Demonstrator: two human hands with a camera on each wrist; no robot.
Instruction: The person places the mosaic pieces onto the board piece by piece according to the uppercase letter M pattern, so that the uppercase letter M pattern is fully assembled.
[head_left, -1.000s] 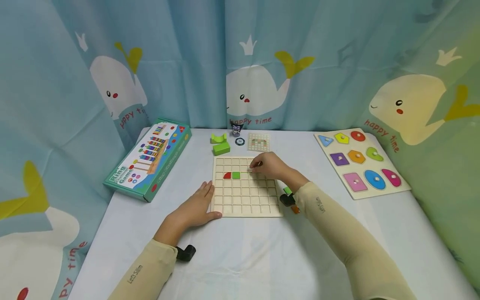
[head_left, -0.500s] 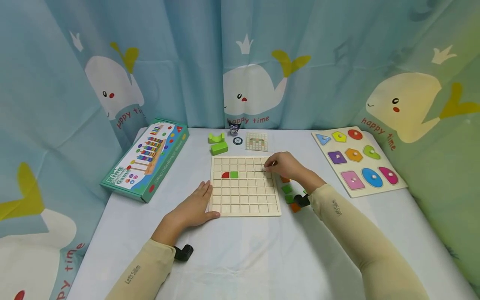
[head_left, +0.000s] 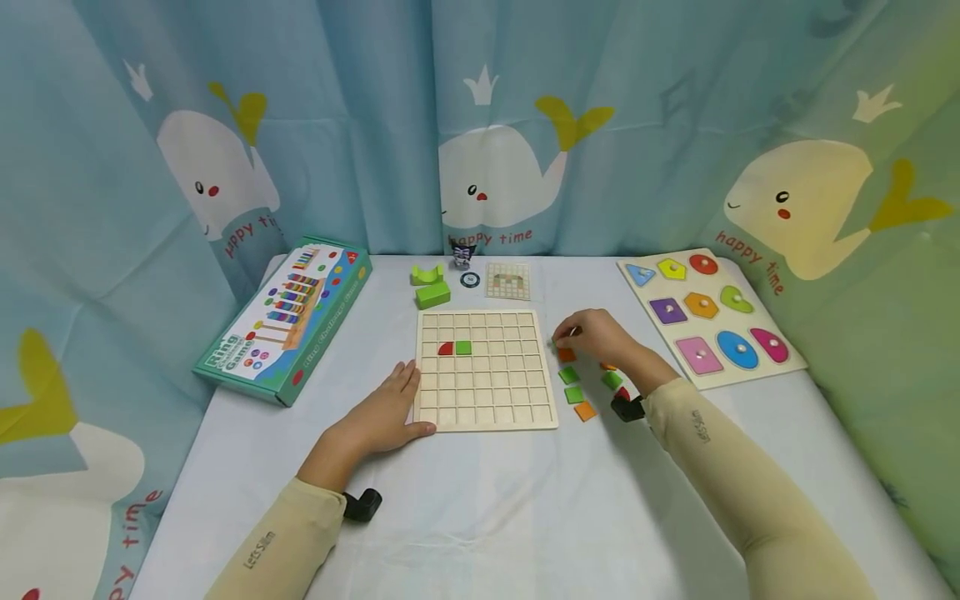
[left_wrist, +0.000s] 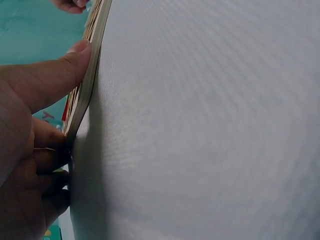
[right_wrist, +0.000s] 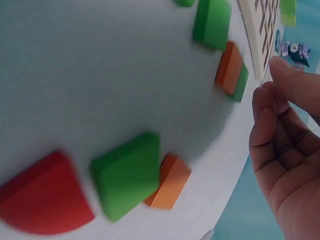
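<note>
A pale wooden grid board (head_left: 487, 402) lies flat on the table. In its cells, near the left side, sit a red quarter-round piece (head_left: 446, 348) and a green square piece (head_left: 463, 347) side by side. My left hand (head_left: 378, 414) rests at the board's left edge, fingers extended and thumb at the near corner. Right of the board, my right hand (head_left: 596, 335) hovers by an orange piece (head_left: 566, 355) and a green piece (right_wrist: 241, 84) partly hidden under or behind it. The right wrist view shows its fingers (right_wrist: 263, 127) loosely bent with nothing between them.
Several loose pieces lie right of the board, including an orange square (head_left: 585, 411) and a green square (head_left: 573, 394). Behind the board are a pattern card (head_left: 508, 282), green blocks (head_left: 432, 295), a round token (head_left: 470, 280) and a figurine (head_left: 462, 254). A game box (head_left: 285, 321) and shape puzzle (head_left: 708, 317) flank them.
My right hand has moved right, off the board and over to the loose pieces, uncovering the board's upper right cells. The left hand stays at the board's edge. The head view has shifted slightly.
</note>
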